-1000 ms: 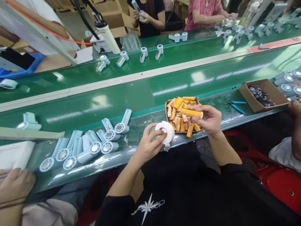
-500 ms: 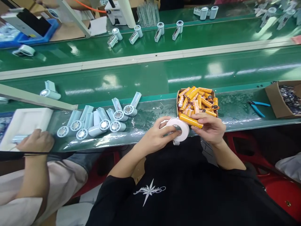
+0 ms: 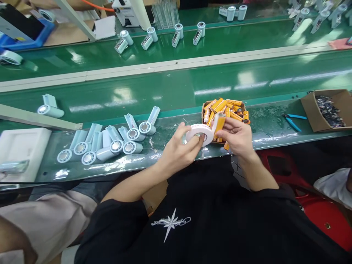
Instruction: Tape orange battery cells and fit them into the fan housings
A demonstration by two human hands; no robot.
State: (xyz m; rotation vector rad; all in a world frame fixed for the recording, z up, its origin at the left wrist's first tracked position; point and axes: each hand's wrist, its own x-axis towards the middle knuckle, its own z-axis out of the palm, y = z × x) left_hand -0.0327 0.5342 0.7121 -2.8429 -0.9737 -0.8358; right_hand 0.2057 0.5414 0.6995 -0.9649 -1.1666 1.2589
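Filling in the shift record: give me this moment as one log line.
left hand: holds white tape roll | right hand: holds orange battery against tape | behind: box of orange batteries | left: pale blue housings

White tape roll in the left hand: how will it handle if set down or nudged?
The white tape roll is a round ring, so on edge it would likely roll; flat, it should sit stable. The left hand holds it by fingertips alone, so probably light. Its loose strip toward the right hand looks floppy.

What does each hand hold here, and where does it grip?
Left hand grips the white tape roll by its rim; right hand pinches an orange cylindrical battery mid-body.
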